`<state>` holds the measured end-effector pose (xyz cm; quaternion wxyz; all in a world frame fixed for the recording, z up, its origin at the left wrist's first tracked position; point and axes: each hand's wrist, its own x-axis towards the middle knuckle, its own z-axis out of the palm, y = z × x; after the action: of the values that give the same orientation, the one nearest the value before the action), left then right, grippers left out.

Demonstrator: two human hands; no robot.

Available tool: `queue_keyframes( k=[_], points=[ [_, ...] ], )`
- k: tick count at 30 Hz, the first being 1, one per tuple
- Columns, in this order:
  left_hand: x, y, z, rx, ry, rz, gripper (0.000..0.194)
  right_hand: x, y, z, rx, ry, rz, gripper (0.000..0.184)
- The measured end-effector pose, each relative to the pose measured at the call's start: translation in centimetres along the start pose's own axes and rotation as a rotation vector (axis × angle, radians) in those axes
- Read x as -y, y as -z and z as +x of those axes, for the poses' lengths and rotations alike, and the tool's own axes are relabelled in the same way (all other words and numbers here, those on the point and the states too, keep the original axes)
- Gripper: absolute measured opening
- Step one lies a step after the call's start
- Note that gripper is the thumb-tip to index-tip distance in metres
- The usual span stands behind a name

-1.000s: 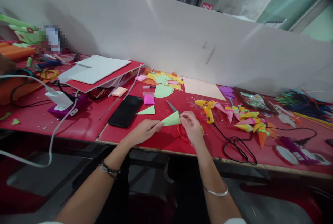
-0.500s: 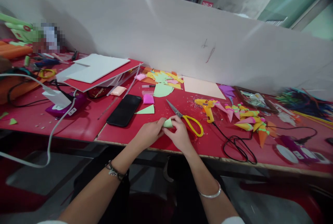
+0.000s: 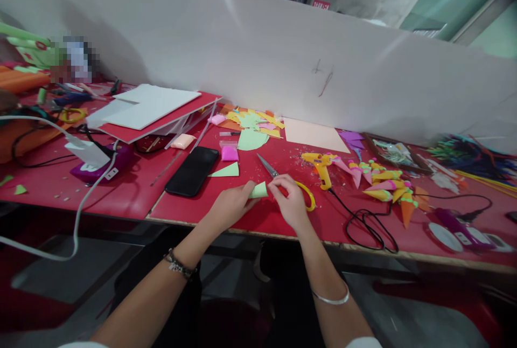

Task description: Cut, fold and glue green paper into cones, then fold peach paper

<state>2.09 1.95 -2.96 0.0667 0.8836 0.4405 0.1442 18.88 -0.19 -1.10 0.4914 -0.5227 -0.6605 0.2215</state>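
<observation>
A light-green, curled piece of thin paper or foam sheet (image 3: pixel 258 190) is pinched between the thumb and fingers of the left hand (image 3: pixel 231 207), its wide end pointed toward the right hand (image 3: pixel 291 201). It can be judged very light, flexible and easily creased, so it is best gripped softly along the overlapped edge, without the curl being flattened. The right hand is held just beside that end, fingers bent; whether anything is pinched there cannot be told. Beneath and beyond it, yellow-handled metal scissors (image 3: pixel 310 197) are partly covered. Both forearms are angled inward, wrists lifted over the table's near edge.
</observation>
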Motion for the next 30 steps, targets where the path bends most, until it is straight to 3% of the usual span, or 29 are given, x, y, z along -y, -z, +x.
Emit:
queue_keyframes(
  k=[3, 12, 17, 23, 26, 30],
  points=[
    [0.1, 0.1, 0.0, -0.017, 0.009, -0.011, 0.026, -0.1, 0.3, 0.1, -0.050, -0.022, 0.024, 0.017],
    [0.1, -0.1, 0.0, 0.015, -0.015, 0.005, 0.019, 0.4, -1.7, -0.4, 0.081, 0.045, -0.045, 0.011],
    [0.1, 0.1, 0.0, 0.015, 0.009, -0.001, 0.024, 0.0, -0.7, -0.1, 0.051, 0.027, -0.062, 0.014],
    [0.4, 0.5, 0.0, -0.011, 0.062, -0.016, 0.024, -0.6, 0.7, 0.1, -0.071, -0.014, -0.034, 0.020],
    [0.5, 0.5, -0.1, -0.020, 0.040, -0.054, 0.022, -0.1, 0.2, -0.1, -0.015, -0.012, 0.050, 0.028],
    [0.5, 0.2, -0.2, -0.017, -0.007, -0.123, 0.019, 0.5, -1.2, -0.6, 0.032, 0.043, 0.024, 0.016]
  ],
)
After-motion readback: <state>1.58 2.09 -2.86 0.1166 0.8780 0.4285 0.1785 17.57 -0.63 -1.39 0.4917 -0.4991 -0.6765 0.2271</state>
